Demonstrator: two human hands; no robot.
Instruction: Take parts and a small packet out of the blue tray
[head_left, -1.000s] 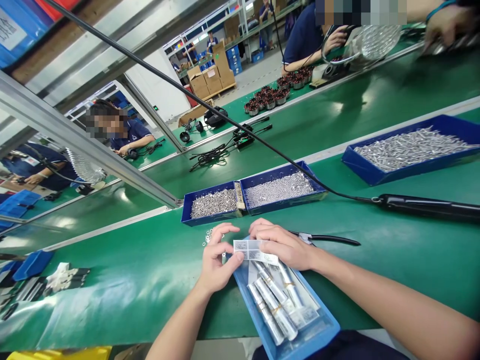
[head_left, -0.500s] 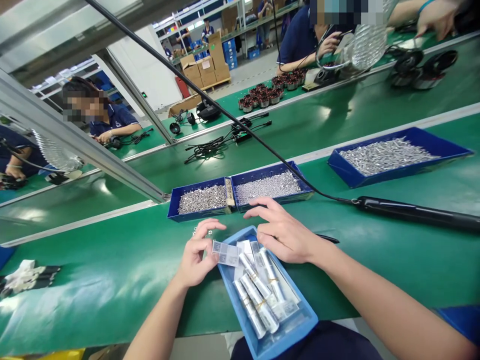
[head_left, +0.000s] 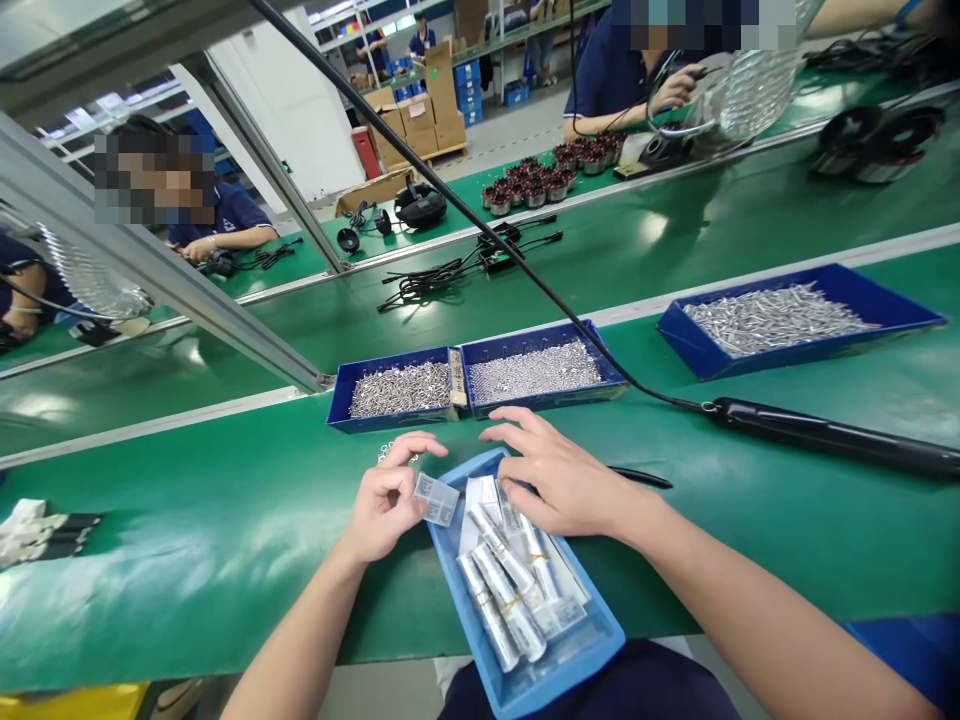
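- Label sheet [head_left: 437,500], small and printed in blocks, sits at the far left part of the light-blue tray [head_left: 562,682], pinched by one edge between thumb and forefinger of your left hand [head_left: 386,500]; that edge grip seems meant to leave the print uncovered and facing you.
- Your left hand's pinch is closed on the sheet only, while its upper fingers curve loosely past it.
- Your right hand [head_left: 559,480] arches over the tray's far right side, its fingers partly spread and bent; its underside is hidden, so you can't tell from here whether it has hold of anything.
- The tray slants towards you, its near end out past the bench [head_left: 247,590] edge above your lap, probably to bring the contents within easy reach of both hands.
- Inside it, silvery rolls [head_left: 487,612] lie side by side, banded apparently to stop them unwinding.
- Beyond your hands, the screw bin [head_left: 341,398] and the bin of tiny metal pieces [head_left: 555,399] stand end to end, likely to leave your working space free.
- The black corded tool [head_left: 825,430] lies to your right, its cable [head_left: 450,195] running overhead, presumably for quick pick-up.
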